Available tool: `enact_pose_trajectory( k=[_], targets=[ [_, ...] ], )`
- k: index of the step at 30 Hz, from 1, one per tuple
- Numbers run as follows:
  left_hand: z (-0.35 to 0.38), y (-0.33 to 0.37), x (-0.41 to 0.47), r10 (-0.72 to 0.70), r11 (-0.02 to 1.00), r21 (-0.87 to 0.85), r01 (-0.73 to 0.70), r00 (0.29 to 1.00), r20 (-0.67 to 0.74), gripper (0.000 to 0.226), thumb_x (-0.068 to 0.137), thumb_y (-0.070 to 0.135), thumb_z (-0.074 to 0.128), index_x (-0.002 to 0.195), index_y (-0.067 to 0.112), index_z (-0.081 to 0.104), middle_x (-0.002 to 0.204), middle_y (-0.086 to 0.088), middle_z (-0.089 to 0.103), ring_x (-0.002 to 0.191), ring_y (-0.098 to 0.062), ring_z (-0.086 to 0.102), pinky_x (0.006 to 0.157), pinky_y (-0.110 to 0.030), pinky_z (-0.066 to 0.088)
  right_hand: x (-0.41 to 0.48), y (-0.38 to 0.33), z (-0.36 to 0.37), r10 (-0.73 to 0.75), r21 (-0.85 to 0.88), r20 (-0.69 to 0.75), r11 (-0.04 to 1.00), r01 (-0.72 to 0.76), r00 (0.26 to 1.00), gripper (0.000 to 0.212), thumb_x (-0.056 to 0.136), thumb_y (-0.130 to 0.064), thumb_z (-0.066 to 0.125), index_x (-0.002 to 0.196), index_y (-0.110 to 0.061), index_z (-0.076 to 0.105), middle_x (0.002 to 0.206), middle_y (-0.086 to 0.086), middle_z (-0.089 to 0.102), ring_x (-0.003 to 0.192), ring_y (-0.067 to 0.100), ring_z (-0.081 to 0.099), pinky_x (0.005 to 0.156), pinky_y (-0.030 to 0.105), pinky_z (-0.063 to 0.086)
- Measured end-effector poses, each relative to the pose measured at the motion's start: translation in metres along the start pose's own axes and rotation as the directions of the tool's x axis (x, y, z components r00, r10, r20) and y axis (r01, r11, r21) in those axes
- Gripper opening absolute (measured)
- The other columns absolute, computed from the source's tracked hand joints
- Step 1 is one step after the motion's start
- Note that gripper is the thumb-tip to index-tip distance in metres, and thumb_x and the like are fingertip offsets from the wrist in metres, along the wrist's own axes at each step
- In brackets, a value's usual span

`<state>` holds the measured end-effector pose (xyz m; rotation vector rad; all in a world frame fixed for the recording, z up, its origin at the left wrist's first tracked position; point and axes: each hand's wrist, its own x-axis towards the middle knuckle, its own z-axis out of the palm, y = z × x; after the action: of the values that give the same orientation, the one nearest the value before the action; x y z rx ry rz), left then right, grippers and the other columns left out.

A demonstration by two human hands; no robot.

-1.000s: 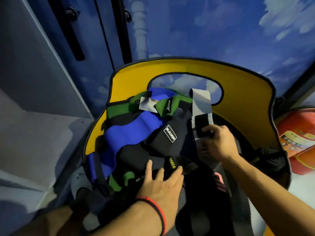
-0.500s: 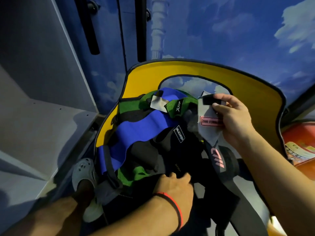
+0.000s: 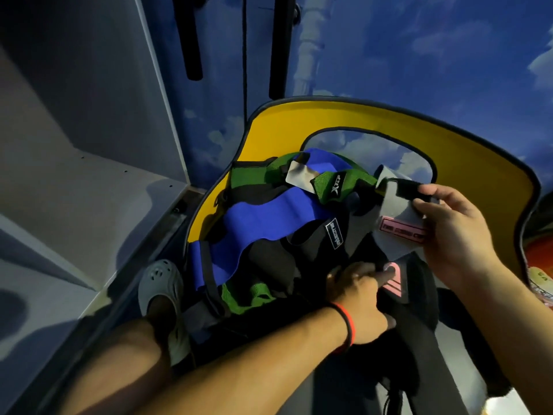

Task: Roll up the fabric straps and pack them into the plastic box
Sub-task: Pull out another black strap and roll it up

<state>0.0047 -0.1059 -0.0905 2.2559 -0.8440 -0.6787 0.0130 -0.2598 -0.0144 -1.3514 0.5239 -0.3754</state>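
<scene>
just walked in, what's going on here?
A person is working through a pile of straps in the yellow box. The right hand pinches the top end of a grey strap. The left hand grips black fabric lower down, beside a pink logo. A blue strap and a green strap lie loose to the left. The grey strap is not rolled yet.

pink label: print on the grey strap too blurred to read
left hand: fingertips buried in the black strap it grips
black strap: lower end runs off the bottom edge
orange object: cut by the right edge, kind unclear
</scene>
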Motion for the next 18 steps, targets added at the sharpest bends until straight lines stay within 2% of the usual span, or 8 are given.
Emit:
enact_pose_trajectory(
  k=[2, 4, 6, 7, 9, 12, 14, 18],
  targets=[
    [0.003, -0.002, 0.007, -0.023, 0.950, -0.311, -0.006, 0.996, -0.089, 0.054, 0.088, 0.024, 0.075, 0.138, 0.033, 0.059, 0.141, 0.006, 0.047, 0.135, -0.022, 0.042, 0.116, -0.035, 0.035, 0.000, -0.006, -0.004, 0.012, 0.018, -0.018, 1.000, -0.012, 1.000, 0.028, 0.099, 0.000, 0.051, 0.099, -0.024, 0.066, 0.103, 0.007, 0.067, 0.079, 0.016, 0.065, 0.065, 0.034, 0.055],
    [0.004, -0.003, 0.006, -0.066, 0.858, -0.513, -0.018, 0.987, -0.145, 0.029, 0.088, 0.013, 0.074, 0.115, 0.024, 0.074, 0.113, 0.010, 0.062, 0.107, -0.009, 0.058, 0.093, -0.017, 0.048, 0.003, -0.011, -0.006, 0.034, 0.033, -0.066, 0.999, -0.032, 0.997, 0.030, 0.098, 0.002, 0.051, 0.098, -0.024, 0.067, 0.098, 0.006, 0.069, 0.079, 0.016, 0.067, 0.068, 0.035, 0.056],
    [0.006, -0.003, 0.006, -0.114, 0.809, -0.587, -0.012, 0.978, -0.176, 0.015, 0.088, 0.010, 0.074, 0.100, 0.017, 0.071, 0.093, 0.011, 0.064, 0.089, -0.008, 0.062, 0.080, -0.020, 0.054, 0.007, -0.013, -0.007, 0.065, 0.052, -0.122, 0.997, -0.059, 0.990, 0.032, 0.096, 0.004, 0.052, 0.093, -0.023, 0.067, 0.096, 0.004, 0.071, 0.084, 0.018, 0.069, 0.070, 0.035, 0.059],
    [0.006, -0.002, 0.006, -0.136, 0.795, -0.607, -0.006, 0.973, -0.187, 0.018, 0.087, 0.010, 0.075, 0.099, 0.017, 0.063, 0.089, 0.009, 0.064, 0.086, -0.011, 0.062, 0.078, -0.025, 0.054, 0.010, -0.012, -0.007, 0.075, 0.062, -0.145, 0.996, -0.066, 0.987, 0.032, 0.096, 0.005, 0.052, 0.091, -0.023, 0.067, 0.094, 0.004, 0.072, 0.086, 0.019, 0.069, 0.070, 0.034, 0.060],
    [0.006, -0.001, 0.007, -0.169, 0.748, -0.663, 0.028, 0.974, -0.150, 0.040, 0.084, 0.010, 0.077, 0.108, 0.021, 0.047, 0.090, 0.006, 0.061, 0.085, -0.013, 0.061, 0.077, -0.027, 0.052, 0.012, -0.009, -0.003, 0.078, 0.059, -0.169, 0.996, -0.069, 0.983, 0.032, 0.095, 0.006, 0.053, 0.088, -0.023, 0.066, 0.090, 0.002, 0.071, 0.086, 0.019, 0.068, 0.070, 0.034, 0.059],
    [0.006, -0.004, 0.015, -0.139, 0.753, -0.650, 0.102, 0.990, -0.005, 0.078, 0.083, 0.008, 0.078, 0.145, 0.032, 0.037, 0.117, 0.000, 0.066, 0.111, -0.019, 0.063, 0.099, -0.037, 0.051, 0.015, -0.002, 0.004, 0.068, 0.008, -0.154, 0.998, -0.068, 0.986, 0.032, 0.096, 0.005, 0.053, 0.090, -0.023, 0.066, 0.086, 0.001, 0.070, 0.076, 0.015, 0.068, 0.061, 0.030, 0.059],
    [0.002, -0.005, 0.018, -0.103, 0.803, -0.584, 0.116, 0.993, 0.056, 0.077, 0.081, 0.011, 0.081, 0.148, 0.025, 0.044, 0.133, -0.003, 0.064, 0.122, -0.022, 0.059, 0.108, -0.041, 0.047, 0.016, 0.003, 0.008, 0.056, -0.022, -0.144, 0.998, -0.059, 0.988, 0.031, 0.096, 0.005, 0.053, 0.092, -0.023, 0.066, 0.088, 0.002, 0.068, 0.073, 0.013, 0.065, 0.055, 0.026, 0.057],
    [-0.003, -0.009, 0.022, -0.117, 0.803, -0.574, 0.157, 0.987, 0.107, 0.059, 0.079, 0.013, 0.084, 0.133, 0.015, 0.061, 0.129, -0.004, 0.067, 0.118, -0.023, 0.061, 0.103, -0.035, 0.048, 0.020, 0.001, 0.015, 0.028, -0.012, -0.163, 0.999, -0.030, 0.986, 0.031, 0.096, 0.005, 0.053, 0.093, -0.024, 0.067, 0.092, 0.001, 0.068, 0.077, 0.012, 0.065, 0.057, 0.025, 0.057]
  ],
)
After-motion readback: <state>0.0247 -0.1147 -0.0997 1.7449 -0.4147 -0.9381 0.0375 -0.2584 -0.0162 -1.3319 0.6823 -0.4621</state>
